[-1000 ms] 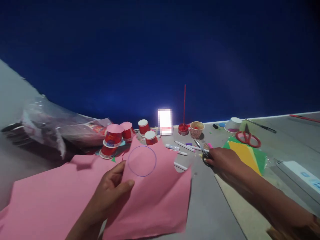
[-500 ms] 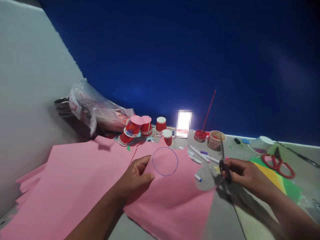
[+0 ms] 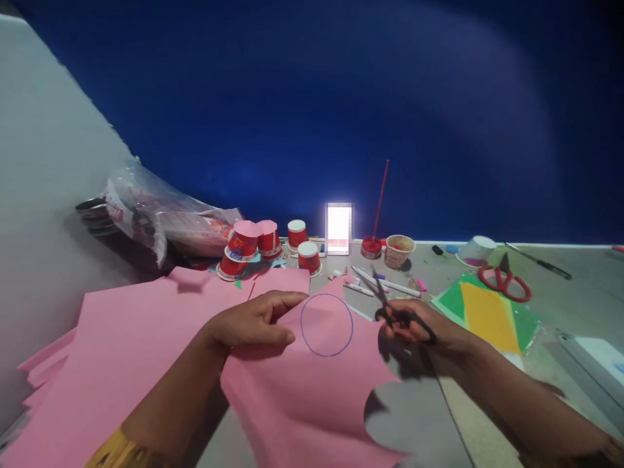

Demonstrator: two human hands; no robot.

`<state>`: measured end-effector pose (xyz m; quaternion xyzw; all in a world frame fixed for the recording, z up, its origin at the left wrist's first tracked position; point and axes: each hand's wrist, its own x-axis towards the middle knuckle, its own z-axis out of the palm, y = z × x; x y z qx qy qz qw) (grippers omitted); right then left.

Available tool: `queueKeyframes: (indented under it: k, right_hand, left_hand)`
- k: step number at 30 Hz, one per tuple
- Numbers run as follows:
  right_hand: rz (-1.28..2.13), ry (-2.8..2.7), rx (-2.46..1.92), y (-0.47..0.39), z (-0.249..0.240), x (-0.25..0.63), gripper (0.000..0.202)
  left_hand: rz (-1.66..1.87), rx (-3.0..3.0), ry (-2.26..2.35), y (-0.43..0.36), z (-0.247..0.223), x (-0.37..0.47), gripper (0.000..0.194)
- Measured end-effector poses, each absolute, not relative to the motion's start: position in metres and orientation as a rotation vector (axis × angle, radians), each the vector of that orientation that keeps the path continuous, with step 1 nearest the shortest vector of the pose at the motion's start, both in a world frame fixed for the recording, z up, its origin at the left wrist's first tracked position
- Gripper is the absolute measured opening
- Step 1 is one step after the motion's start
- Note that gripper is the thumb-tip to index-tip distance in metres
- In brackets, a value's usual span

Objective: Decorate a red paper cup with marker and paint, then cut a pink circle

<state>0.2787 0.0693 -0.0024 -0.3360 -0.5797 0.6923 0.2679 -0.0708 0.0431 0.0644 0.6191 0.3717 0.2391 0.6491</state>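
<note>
My left hand (image 3: pixel 260 320) grips the left edge of a pink paper sheet (image 3: pixel 312 396), thumb on top and fingers mostly beneath. A blue circle is drawn on that sheet, and curved pieces are cut out of its right side. My right hand (image 3: pixel 414 325) is closed on black-handled scissors (image 3: pixel 385 305), whose blades point up and away, just right of the paper. The scissors look slightly apart at the blades and do not touch the circle. Under my left forearm lies a larger stack of pink paper (image 3: pixel 121 351).
Red paper cups (image 3: pixel 297 235), some topped with pink paper, stand at the back. Markers (image 3: pixel 370 279), a red paint pot (image 3: pixel 371 247) with a brush, and a patterned cup (image 3: pixel 400 252) lie beyond the scissors. Red-handled scissors (image 3: pixel 504 283) rest right, near green and yellow sheets (image 3: pixel 487 312).
My right hand has brought the scissors left, closer to the paper's upper right edge. The pink sheet has shifted and turned in my left hand. The whole view has swung to the right.
</note>
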Motion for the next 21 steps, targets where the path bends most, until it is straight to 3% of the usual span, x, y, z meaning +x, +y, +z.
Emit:
queueKeyframes:
  k: [4,21]
  right_hand:
    - [2.061,-1.643,-0.796,0.06,-0.007,0.269,0.078]
    - [2.165,-1.53,-0.939,0.05,-0.016,0.259,0.075]
  left_hand:
    - [0.562,1.383,0.884,0.044,0.05,-0.067,0.054]
    - [0.629,1.452,0.955,0.038,0.037,-0.058,0.066]
